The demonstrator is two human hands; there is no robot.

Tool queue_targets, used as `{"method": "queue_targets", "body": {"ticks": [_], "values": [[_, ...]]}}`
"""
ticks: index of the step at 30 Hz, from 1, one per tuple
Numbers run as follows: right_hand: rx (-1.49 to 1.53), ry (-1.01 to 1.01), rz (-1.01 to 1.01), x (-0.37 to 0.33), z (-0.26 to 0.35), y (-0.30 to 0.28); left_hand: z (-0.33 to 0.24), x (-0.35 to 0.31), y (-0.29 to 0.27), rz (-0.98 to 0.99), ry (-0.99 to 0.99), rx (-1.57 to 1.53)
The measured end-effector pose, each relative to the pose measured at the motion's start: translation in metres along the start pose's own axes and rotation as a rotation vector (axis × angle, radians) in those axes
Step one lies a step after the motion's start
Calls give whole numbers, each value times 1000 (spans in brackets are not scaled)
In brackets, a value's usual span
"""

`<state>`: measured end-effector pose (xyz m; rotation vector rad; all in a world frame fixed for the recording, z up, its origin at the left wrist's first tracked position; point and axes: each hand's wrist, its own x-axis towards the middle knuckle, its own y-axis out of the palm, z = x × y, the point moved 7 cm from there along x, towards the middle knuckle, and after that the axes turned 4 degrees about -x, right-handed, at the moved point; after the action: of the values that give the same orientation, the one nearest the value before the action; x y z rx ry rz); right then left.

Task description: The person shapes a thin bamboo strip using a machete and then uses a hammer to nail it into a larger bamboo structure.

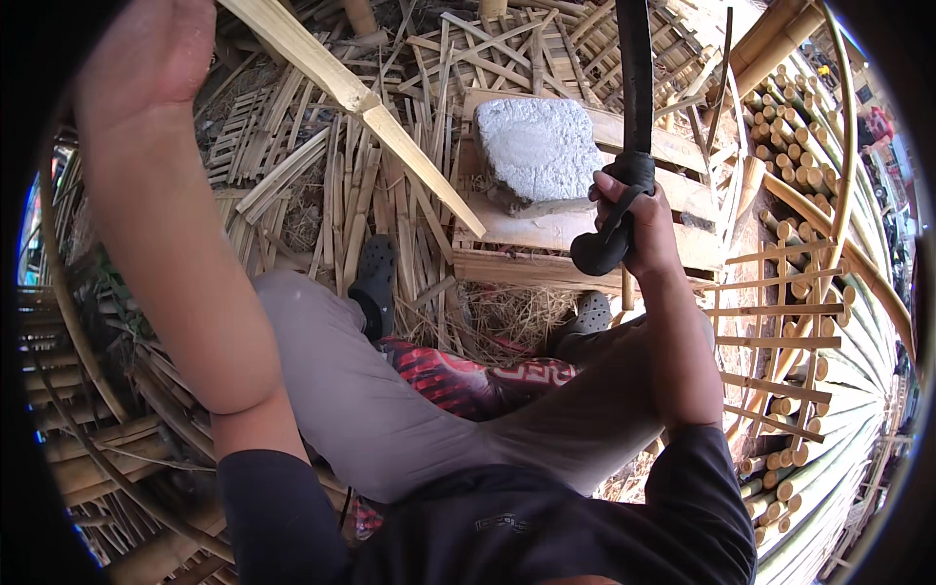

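My right hand (639,219) is closed around the black handle of a machete (637,78); its dark blade points up and away. A split bamboo strip (390,127) slants through the air from my raised left hand (151,49), its lower end over the wooden pallet (546,268). My left fingers are cut off by the picture's edge, but the strip runs up to that hand and appears gripped there. A rough grey-white block (539,146) rests on the pallet, left of my right hand.
Bamboo slats (341,195) lie scattered ahead and to the left. Stacked bamboo poles (795,136) fill the right side, near thin crossing sticks (780,312). A red patterned sack (439,375) lies between my legs, beside loose straw (507,322).
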<state>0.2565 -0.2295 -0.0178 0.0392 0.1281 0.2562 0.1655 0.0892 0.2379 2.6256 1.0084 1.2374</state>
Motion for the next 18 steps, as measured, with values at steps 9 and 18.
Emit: {"method": "queue_targets", "body": {"ticks": [9, 18], "values": [[-180, -93, 0, -4, 7, 2, 12, -19, 57, 429, -117, -249], [-348, -246, 51, -15, 25, 15, 47, 11, 76, 388, -161, -248]]}}
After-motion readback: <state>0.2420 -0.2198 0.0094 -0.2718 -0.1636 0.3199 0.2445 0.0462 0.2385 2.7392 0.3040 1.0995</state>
